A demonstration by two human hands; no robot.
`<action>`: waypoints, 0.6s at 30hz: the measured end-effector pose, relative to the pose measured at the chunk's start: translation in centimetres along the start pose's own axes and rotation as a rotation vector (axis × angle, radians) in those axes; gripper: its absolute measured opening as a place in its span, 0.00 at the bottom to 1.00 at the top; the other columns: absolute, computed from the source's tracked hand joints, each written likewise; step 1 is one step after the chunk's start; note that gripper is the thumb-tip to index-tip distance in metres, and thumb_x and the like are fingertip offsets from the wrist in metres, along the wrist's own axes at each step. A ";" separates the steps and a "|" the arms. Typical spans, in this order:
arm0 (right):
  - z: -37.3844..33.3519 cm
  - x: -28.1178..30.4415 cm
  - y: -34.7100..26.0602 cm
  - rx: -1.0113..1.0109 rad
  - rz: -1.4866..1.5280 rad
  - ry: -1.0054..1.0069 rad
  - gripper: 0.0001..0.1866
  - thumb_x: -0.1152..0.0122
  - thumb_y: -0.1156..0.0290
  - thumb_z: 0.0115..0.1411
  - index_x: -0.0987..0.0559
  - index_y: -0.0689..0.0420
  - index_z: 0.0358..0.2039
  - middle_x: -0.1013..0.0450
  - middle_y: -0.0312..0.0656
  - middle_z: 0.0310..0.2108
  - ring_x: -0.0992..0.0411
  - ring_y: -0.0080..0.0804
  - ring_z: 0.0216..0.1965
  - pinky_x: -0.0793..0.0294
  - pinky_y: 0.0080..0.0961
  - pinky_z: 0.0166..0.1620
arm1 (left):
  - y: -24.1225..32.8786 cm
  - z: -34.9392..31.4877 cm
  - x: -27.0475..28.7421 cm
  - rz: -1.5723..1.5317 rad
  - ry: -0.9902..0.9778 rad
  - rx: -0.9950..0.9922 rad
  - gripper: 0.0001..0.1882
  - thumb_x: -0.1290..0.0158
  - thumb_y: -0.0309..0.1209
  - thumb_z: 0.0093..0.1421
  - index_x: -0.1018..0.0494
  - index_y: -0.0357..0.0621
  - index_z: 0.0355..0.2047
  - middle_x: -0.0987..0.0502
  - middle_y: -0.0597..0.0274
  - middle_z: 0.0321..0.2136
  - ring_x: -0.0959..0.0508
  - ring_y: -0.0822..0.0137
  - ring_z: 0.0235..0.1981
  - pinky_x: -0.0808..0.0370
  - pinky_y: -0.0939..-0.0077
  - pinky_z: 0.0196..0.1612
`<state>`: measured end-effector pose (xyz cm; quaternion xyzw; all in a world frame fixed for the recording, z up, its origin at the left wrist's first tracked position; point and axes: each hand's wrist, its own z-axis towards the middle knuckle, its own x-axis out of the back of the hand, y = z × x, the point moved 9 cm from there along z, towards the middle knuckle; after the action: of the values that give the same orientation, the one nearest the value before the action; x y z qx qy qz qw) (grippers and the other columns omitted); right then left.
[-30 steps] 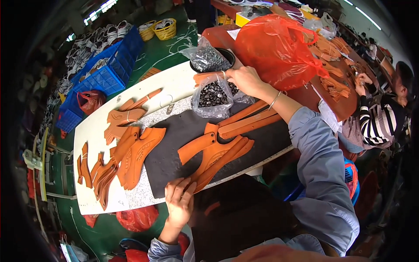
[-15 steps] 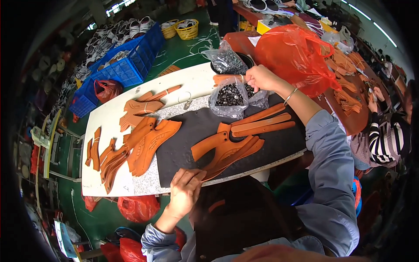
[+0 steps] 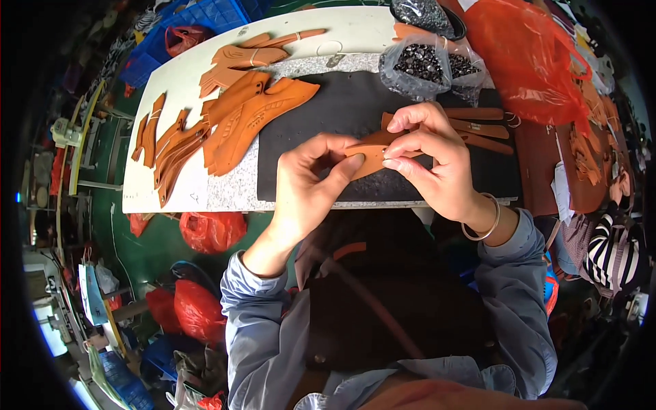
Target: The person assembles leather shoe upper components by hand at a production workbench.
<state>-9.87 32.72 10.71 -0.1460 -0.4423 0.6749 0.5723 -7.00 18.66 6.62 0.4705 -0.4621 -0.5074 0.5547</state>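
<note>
My left hand (image 3: pixel 311 179) grips a tan leather piece (image 3: pixel 370 161) between thumb and fingers, above the near part of the black mat (image 3: pixel 290 154). At the right end of that leather, my right hand (image 3: pixel 437 160) is closed in a pinch of thumb and forefinger. A tiny dark stud seems to sit between these fingertips, mostly hidden. Behind the right hand, several tan leather strips (image 3: pixel 482 128) lie on the mat. Beyond them stands an open clear plastic bag (image 3: pixel 417 67) of small shiny black studs.
Stacked leather cutouts (image 3: pixel 253 113) and banded bundles (image 3: pixel 242 60) lie on the white table (image 3: pixel 164 75). A big red plastic bag (image 3: pixel 523 61) is at the back right. Blue crates (image 3: pixel 205 17) stand beyond the table, and red bags (image 3: pixel 212 232) lie below its near edge.
My right hand has come back from the bag of studs to the near side. My left hand has lifted leather off the mat, and both hands now meet at it. The view has shifted.
</note>
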 end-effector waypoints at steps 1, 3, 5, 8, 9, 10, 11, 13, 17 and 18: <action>0.0 -0.3 0.2 -0.007 0.006 -0.005 0.07 0.36 0.80 0.43 0.26 0.59 0.22 0.33 0.37 0.33 0.36 0.30 0.37 0.36 0.24 0.39 | 0.2 -0.1 -0.1 -0.012 0.003 -0.025 0.07 0.47 0.21 0.53 0.27 0.34 0.34 0.27 0.68 0.21 0.31 0.83 0.23 0.33 0.88 0.28; -0.1 -0.9 -0.6 0.115 -0.106 -0.043 0.07 0.36 0.79 0.42 0.26 0.58 0.22 0.33 0.36 0.34 0.36 0.30 0.38 0.37 0.25 0.41 | 0.1 -0.3 -0.1 -0.025 0.008 -0.044 0.07 0.47 0.21 0.53 0.27 0.34 0.34 0.27 0.68 0.21 0.32 0.83 0.23 0.32 0.88 0.28; -0.2 -1.1 -0.2 0.077 -0.130 -0.071 0.07 0.36 0.79 0.42 0.26 0.57 0.22 0.33 0.36 0.35 0.37 0.31 0.40 0.38 0.27 0.44 | 0.0 -0.5 0.2 0.017 0.026 -0.052 0.07 0.47 0.21 0.54 0.27 0.34 0.34 0.26 0.68 0.22 0.31 0.83 0.23 0.32 0.88 0.28; -0.5 -1.4 -0.4 0.113 -0.176 -0.093 0.08 0.35 0.78 0.42 0.26 0.57 0.23 0.33 0.37 0.36 0.37 0.32 0.40 0.38 0.27 0.44 | 0.3 -0.8 0.3 0.067 0.044 -0.122 0.07 0.46 0.20 0.52 0.26 0.34 0.33 0.26 0.65 0.21 0.29 0.79 0.22 0.31 0.85 0.27; -0.3 -1.1 -0.3 0.070 -0.153 -0.038 0.08 0.35 0.77 0.42 0.26 0.57 0.23 0.33 0.38 0.36 0.37 0.33 0.40 0.38 0.28 0.44 | 1.0 -0.9 0.3 0.138 0.055 -0.209 0.08 0.46 0.20 0.51 0.26 0.35 0.33 0.26 0.63 0.21 0.29 0.78 0.21 0.31 0.84 0.27; -0.2 -0.7 -0.1 0.027 -0.130 0.017 0.09 0.34 0.76 0.42 0.27 0.57 0.23 0.33 0.38 0.37 0.37 0.34 0.41 0.38 0.29 0.44 | 1.1 -0.9 0.3 0.137 0.052 -0.205 0.08 0.46 0.20 0.51 0.26 0.35 0.33 0.26 0.63 0.21 0.29 0.78 0.21 0.31 0.84 0.27; -0.2 -0.5 -0.5 0.084 -0.223 0.048 0.11 0.33 0.75 0.39 0.28 0.57 0.22 0.34 0.39 0.38 0.37 0.37 0.41 0.37 0.31 0.43 | 1.8 -1.0 0.1 0.206 0.028 -0.261 0.09 0.45 0.19 0.49 0.26 0.35 0.33 0.25 0.61 0.22 0.28 0.75 0.21 0.31 0.83 0.27; -0.7 -1.1 -2.4 0.300 -0.440 0.027 0.12 0.33 0.74 0.37 0.28 0.56 0.21 0.33 0.37 0.38 0.38 0.39 0.40 0.37 0.34 0.41 | 2.9 -1.3 -0.2 0.319 -0.020 -0.350 0.12 0.45 0.17 0.45 0.26 0.36 0.33 0.25 0.58 0.25 0.27 0.67 0.25 0.30 0.78 0.31; -0.9 -1.7 -2.8 0.389 -0.475 0.062 0.13 0.33 0.73 0.35 0.29 0.54 0.21 0.32 0.35 0.37 0.37 0.40 0.40 0.39 0.34 0.39 | 3.7 -1.3 -0.9 0.360 -0.064 -0.418 0.15 0.42 0.19 0.40 0.25 0.38 0.33 0.25 0.59 0.25 0.27 0.61 0.28 0.30 0.73 0.34; -0.7 -1.9 -2.6 0.375 -0.462 0.041 0.13 0.33 0.73 0.35 0.29 0.54 0.20 0.32 0.35 0.37 0.37 0.40 0.40 0.39 0.34 0.39 | 3.8 -1.2 -0.9 0.359 -0.065 -0.417 0.15 0.42 0.19 0.40 0.25 0.38 0.33 0.25 0.59 0.25 0.27 0.61 0.28 0.30 0.73 0.34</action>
<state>-7.14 31.24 11.67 0.0531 -0.3198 0.5938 0.7364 -5.36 19.82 10.22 0.2401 -0.4414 -0.5000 0.7054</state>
